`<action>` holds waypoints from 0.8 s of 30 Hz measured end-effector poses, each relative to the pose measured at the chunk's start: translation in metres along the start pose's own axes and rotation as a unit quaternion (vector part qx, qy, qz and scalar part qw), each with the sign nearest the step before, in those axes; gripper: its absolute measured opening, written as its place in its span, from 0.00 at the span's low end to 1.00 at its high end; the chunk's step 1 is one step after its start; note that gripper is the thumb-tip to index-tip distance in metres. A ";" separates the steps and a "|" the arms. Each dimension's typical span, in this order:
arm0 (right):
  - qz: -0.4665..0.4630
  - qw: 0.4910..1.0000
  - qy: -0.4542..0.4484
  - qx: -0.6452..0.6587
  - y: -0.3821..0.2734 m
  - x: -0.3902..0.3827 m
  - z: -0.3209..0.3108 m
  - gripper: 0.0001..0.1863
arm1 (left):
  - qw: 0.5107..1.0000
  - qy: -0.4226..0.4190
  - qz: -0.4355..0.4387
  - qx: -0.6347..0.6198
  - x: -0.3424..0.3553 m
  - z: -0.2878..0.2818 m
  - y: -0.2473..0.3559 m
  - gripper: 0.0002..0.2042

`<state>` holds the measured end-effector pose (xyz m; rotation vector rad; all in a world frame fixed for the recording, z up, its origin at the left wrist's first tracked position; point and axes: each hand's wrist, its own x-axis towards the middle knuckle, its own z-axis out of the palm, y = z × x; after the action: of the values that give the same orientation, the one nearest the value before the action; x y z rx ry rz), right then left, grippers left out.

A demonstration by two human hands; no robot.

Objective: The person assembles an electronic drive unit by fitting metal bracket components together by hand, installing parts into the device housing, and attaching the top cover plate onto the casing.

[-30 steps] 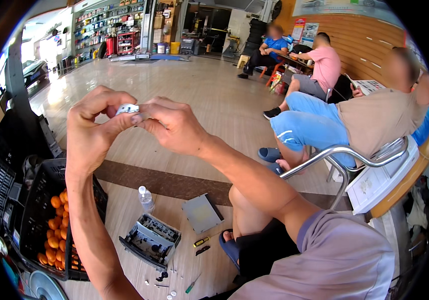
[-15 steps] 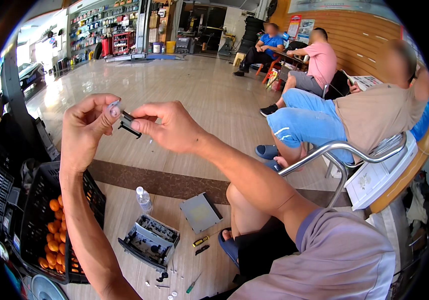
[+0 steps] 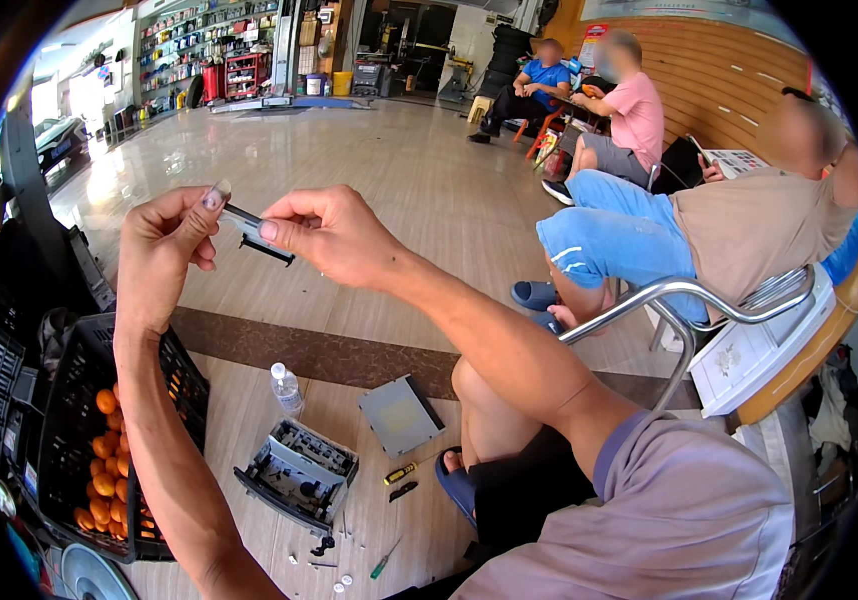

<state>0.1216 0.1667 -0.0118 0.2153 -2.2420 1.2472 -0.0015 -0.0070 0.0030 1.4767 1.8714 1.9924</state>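
We noted the left hand (image 3: 164, 238) pinching a small, pale, rounded piece (image 3: 214, 199), raised probably for closer viewing; just right of it, a narrow black-and-grey bar (image 3: 267, 252) sat pinched in the right hand (image 3: 337, 238), presumably gripped sideways to leave its left end free.

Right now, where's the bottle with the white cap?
In the head view, the bottle is on the floor, left of centre, just beyond the opened device and left of the flat grey panel.

The glossy floor (image 3: 389, 180) is crossed by a dark band (image 3: 349, 357) and brightly lit at left; the right wall (image 3: 709, 75) is wood-clad; stocked shelves (image 3: 204, 45) are set far back.
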 end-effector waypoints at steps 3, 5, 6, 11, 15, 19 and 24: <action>0.002 1.000 0.019 -0.002 0.000 0.001 0.003 0.10 | 1.000 0.005 0.005 0.010 0.000 -0.001 -0.003 0.13; 0.031 0.999 0.015 0.007 -0.004 -0.001 0.004 0.10 | 1.000 0.012 0.008 0.011 0.001 0.000 -0.005 0.13; 0.030 0.999 0.015 0.006 -0.004 -0.001 0.003 0.10 | 1.000 0.012 0.009 0.011 0.001 0.001 -0.005 0.13; 0.048 0.995 -0.003 0.083 0.000 0.000 0.005 0.13 | 1.000 0.021 0.019 0.014 0.002 0.002 -0.004 0.13; 0.061 0.989 -0.012 0.134 0.000 0.001 0.007 0.14 | 0.999 0.027 0.023 0.011 -0.001 0.004 -0.001 0.14; 0.096 0.977 -0.025 0.186 -0.005 0.000 0.009 0.15 | 0.998 0.051 0.042 0.001 -0.003 0.007 0.000 0.15; 0.121 0.953 -0.043 0.275 -0.005 -0.001 0.014 0.15 | 0.995 0.064 0.074 -0.033 0.000 0.007 -0.010 0.16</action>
<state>0.1188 0.1520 -0.0141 0.2072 -1.9821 2.0175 -0.0027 0.0011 -0.0063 1.5477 1.7681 2.2428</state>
